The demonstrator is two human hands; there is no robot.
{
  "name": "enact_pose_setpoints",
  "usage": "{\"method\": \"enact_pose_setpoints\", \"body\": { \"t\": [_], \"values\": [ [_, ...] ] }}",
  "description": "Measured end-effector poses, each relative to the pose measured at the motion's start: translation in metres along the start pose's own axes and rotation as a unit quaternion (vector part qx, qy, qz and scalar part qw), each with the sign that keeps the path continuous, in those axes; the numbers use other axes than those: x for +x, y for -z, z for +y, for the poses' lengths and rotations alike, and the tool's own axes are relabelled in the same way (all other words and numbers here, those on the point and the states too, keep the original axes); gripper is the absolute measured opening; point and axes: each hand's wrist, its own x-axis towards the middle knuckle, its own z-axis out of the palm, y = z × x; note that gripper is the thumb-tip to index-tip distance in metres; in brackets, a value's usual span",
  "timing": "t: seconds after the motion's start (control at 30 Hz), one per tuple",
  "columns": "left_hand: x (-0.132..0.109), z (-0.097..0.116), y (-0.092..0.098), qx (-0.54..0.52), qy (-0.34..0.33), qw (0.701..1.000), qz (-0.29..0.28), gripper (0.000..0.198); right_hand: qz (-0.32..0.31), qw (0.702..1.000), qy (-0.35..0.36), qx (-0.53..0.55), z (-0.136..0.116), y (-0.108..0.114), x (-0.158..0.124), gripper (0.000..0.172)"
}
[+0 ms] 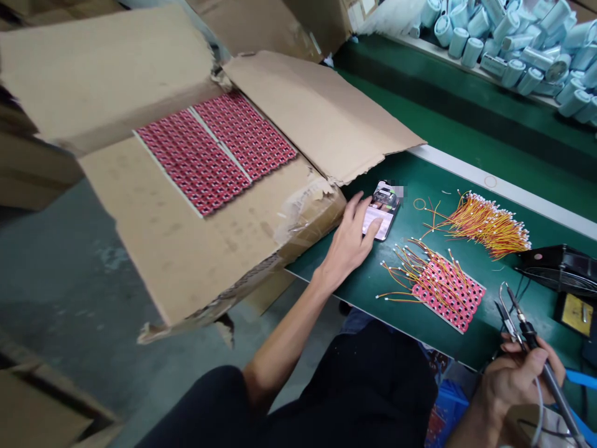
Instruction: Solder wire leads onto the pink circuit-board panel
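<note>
My left hand [349, 242] rests at the near-left side of a smartphone [383, 214] lying on the green table. Its fingers are stretched out along the phone's edge, and the thumb reaches over the lit screen. In my right hand [522, 373] is a soldering iron [529, 336], tip pointing up and away. A slim metal piece with a hooked end [506, 305] runs alongside the iron in the same grip. Between my hands lies a red circuit board panel [450, 292], with orange and yellow wires with white connectors spread over its left part.
Behind the panel lies a bundle of similar wires [494, 224]. A black fan-like device [559, 267] and a yellow sponge tray [576, 314] are at the right. An open cardboard box [153, 261] at left carries two red board panels [214, 155]. Light-blue cylinders [513, 43] are piled behind.
</note>
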Motion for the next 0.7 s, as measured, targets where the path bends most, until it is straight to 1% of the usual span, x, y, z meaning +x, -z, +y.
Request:
{"method": "enact_pose_setpoints", "body": {
  "t": [0.1,0.23,0.4,0.57,0.7],
  "values": [
    [-0.015,-0.002,0.010,0.003,-0.001,1.000,-0.001,0.060,0.004,1.000,-0.004,-0.005,0.000,-0.001,0.001,0.033],
    [-0.029,-0.006,0.017,0.008,0.000,1.000,-0.005,0.050,0.029,1.000,0.004,-0.009,0.001,-0.004,0.001,0.023],
    [-0.032,-0.010,0.016,0.010,-0.003,1.000,-0.001,0.048,0.036,0.999,0.004,-0.011,0.000,-0.007,0.003,0.022],
    [-0.033,-0.011,0.015,0.012,-0.008,1.000,0.002,0.048,0.038,0.999,0.020,0.008,0.000,-0.007,0.002,0.021],
    [-0.032,-0.009,0.014,0.017,-0.011,1.000,0.003,0.049,0.035,0.999,0.030,0.017,0.002,-0.007,0.000,0.026]
  ]
}}
